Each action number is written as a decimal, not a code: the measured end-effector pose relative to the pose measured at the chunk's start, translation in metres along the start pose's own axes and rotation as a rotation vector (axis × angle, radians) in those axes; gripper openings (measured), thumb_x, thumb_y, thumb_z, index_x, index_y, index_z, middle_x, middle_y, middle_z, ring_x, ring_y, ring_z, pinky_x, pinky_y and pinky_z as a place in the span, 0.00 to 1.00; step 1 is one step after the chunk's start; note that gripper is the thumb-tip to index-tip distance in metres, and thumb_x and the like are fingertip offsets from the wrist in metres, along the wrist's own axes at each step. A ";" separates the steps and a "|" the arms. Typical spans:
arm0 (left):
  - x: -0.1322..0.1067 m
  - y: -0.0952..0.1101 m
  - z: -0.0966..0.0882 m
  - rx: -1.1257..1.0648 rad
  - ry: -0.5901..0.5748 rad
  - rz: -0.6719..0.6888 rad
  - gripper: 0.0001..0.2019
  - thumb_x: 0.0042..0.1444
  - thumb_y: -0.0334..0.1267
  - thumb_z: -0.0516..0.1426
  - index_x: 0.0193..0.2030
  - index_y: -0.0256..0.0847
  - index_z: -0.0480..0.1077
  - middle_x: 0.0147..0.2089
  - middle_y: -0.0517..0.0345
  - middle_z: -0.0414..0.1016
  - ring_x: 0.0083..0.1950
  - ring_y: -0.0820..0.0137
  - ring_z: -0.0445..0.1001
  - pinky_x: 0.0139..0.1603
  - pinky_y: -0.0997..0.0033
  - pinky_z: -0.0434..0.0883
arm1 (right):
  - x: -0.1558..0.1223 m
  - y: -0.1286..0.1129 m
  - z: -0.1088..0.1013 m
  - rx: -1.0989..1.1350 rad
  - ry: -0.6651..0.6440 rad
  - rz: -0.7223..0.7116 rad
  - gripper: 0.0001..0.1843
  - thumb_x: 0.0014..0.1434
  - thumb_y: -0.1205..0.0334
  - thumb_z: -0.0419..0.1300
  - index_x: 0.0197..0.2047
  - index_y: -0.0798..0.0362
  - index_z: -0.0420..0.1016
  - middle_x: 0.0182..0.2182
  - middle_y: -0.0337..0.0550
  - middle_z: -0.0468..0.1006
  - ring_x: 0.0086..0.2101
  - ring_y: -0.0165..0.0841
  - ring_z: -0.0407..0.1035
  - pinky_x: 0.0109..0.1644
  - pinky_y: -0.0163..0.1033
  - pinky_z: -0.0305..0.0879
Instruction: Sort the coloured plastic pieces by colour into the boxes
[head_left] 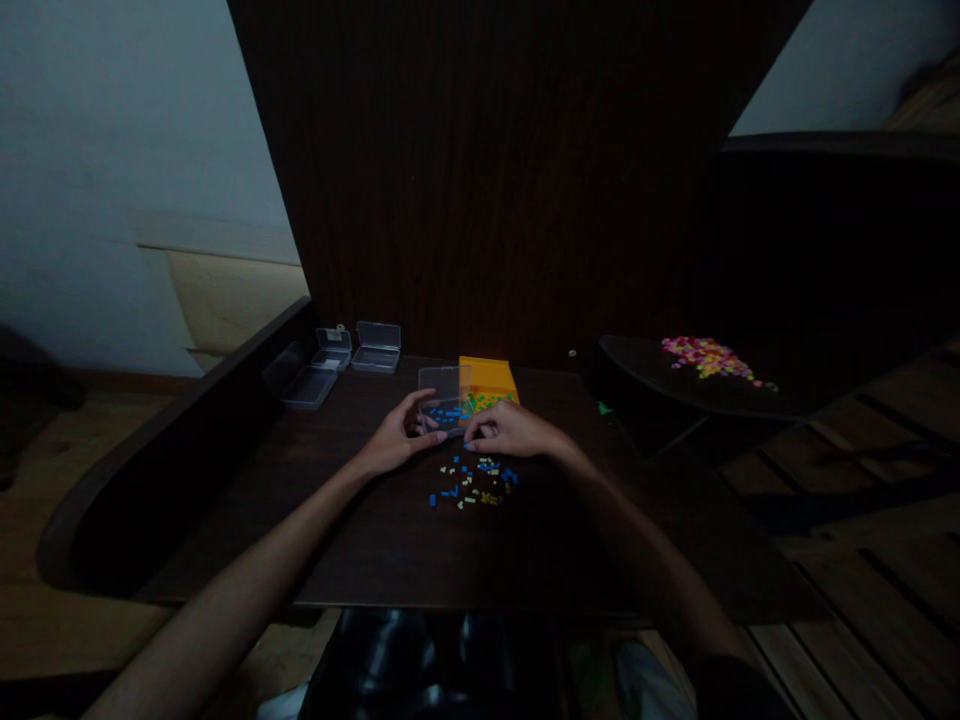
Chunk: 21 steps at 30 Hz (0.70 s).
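My left hand (401, 432) is closed around the left side of a clear plastic box (442, 380) whose lid stands up. Several small blue bricks (452, 413) lie inside it. At the box's front right corner, my right hand (502, 430) is in a pinch, fingertips down, with a tiny blue brick (466, 446) at them. Just in front, on the dark table, is a loose scatter of blue bricks (510, 477), pale bricks (469, 500) and yellow bricks (489, 498). Behind my right hand, an orange-yellow box (487, 373) holds green pieces (480, 403), partly hidden by the hand.
More clear boxes stand open at the back left: one box (376, 357), a smaller box (332, 350) and a nearer box (309, 386). A raised side edge (180, 440) borders the table's left. Pink and yellow pieces (709, 358) are heaped on a dark surface at right.
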<state>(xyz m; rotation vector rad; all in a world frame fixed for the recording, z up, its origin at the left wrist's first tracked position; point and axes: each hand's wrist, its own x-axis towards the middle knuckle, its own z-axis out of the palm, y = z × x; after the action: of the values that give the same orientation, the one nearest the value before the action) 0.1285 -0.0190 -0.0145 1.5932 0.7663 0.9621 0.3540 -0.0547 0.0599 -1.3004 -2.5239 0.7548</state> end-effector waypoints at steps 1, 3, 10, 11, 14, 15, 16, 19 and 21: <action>0.000 0.000 0.000 0.001 -0.001 0.001 0.37 0.45 0.39 0.67 0.61 0.41 0.59 0.58 0.45 0.68 0.42 0.72 0.73 0.47 0.64 0.72 | 0.002 0.000 -0.003 0.005 0.032 0.003 0.10 0.56 0.62 0.62 0.38 0.57 0.80 0.18 0.31 0.64 0.21 0.24 0.56 0.28 0.30 0.51; 0.000 0.001 0.000 0.003 -0.004 0.001 0.37 0.45 0.38 0.67 0.62 0.41 0.60 0.57 0.45 0.68 0.41 0.72 0.73 0.47 0.64 0.72 | 0.007 0.000 -0.007 -0.017 0.104 0.014 0.09 0.56 0.63 0.62 0.38 0.57 0.80 0.18 0.31 0.64 0.21 0.23 0.55 0.28 0.30 0.50; -0.002 0.003 0.002 -0.005 -0.026 -0.006 0.37 0.44 0.38 0.67 0.61 0.42 0.60 0.56 0.47 0.69 0.41 0.71 0.73 0.46 0.62 0.72 | 0.031 0.001 -0.001 -0.232 0.254 0.113 0.09 0.55 0.63 0.61 0.38 0.55 0.80 0.24 0.37 0.72 0.26 0.26 0.62 0.30 0.32 0.51; -0.002 0.004 0.002 -0.007 -0.032 -0.009 0.37 0.44 0.38 0.67 0.61 0.42 0.60 0.55 0.47 0.70 0.41 0.71 0.73 0.46 0.62 0.72 | 0.033 0.000 0.001 -0.257 0.257 0.133 0.09 0.56 0.62 0.61 0.38 0.55 0.81 0.25 0.39 0.74 0.27 0.28 0.64 0.31 0.32 0.51; -0.002 0.005 0.003 -0.013 -0.040 -0.002 0.36 0.44 0.38 0.67 0.61 0.42 0.60 0.54 0.48 0.70 0.41 0.71 0.72 0.46 0.62 0.72 | 0.039 -0.003 0.008 -0.307 0.255 0.198 0.10 0.57 0.60 0.59 0.38 0.53 0.81 0.28 0.42 0.77 0.30 0.30 0.67 0.32 0.33 0.54; -0.002 0.005 0.003 -0.013 -0.043 0.000 0.36 0.44 0.38 0.67 0.61 0.41 0.60 0.54 0.48 0.70 0.41 0.71 0.72 0.46 0.62 0.72 | 0.040 -0.004 0.010 -0.316 0.253 0.217 0.10 0.58 0.60 0.59 0.38 0.52 0.81 0.29 0.42 0.78 0.30 0.31 0.68 0.32 0.34 0.54; -0.002 0.005 0.003 -0.012 -0.045 0.003 0.36 0.45 0.38 0.67 0.61 0.41 0.60 0.53 0.48 0.70 0.41 0.71 0.72 0.47 0.62 0.72 | 0.040 -0.006 0.011 -0.322 0.253 0.234 0.11 0.58 0.60 0.59 0.39 0.52 0.81 0.29 0.43 0.79 0.31 0.31 0.69 0.33 0.34 0.55; -0.002 0.005 0.004 -0.009 -0.050 0.003 0.36 0.45 0.38 0.66 0.61 0.42 0.59 0.52 0.49 0.70 0.41 0.71 0.72 0.47 0.61 0.72 | 0.042 -0.008 0.013 -0.333 0.256 0.268 0.12 0.58 0.59 0.57 0.40 0.52 0.81 0.30 0.44 0.80 0.33 0.33 0.71 0.34 0.34 0.57; -0.002 0.005 0.004 -0.001 -0.050 0.003 0.36 0.45 0.38 0.66 0.61 0.42 0.59 0.52 0.50 0.71 0.42 0.70 0.72 0.47 0.61 0.72 | 0.042 -0.008 0.013 -0.338 0.255 0.278 0.13 0.59 0.59 0.57 0.41 0.52 0.81 0.31 0.44 0.80 0.33 0.34 0.71 0.35 0.35 0.58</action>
<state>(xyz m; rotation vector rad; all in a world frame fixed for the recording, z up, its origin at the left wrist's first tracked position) 0.1304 -0.0238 -0.0105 1.6118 0.7289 0.9211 0.3186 -0.0295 0.0509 -1.7562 -2.3583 0.1866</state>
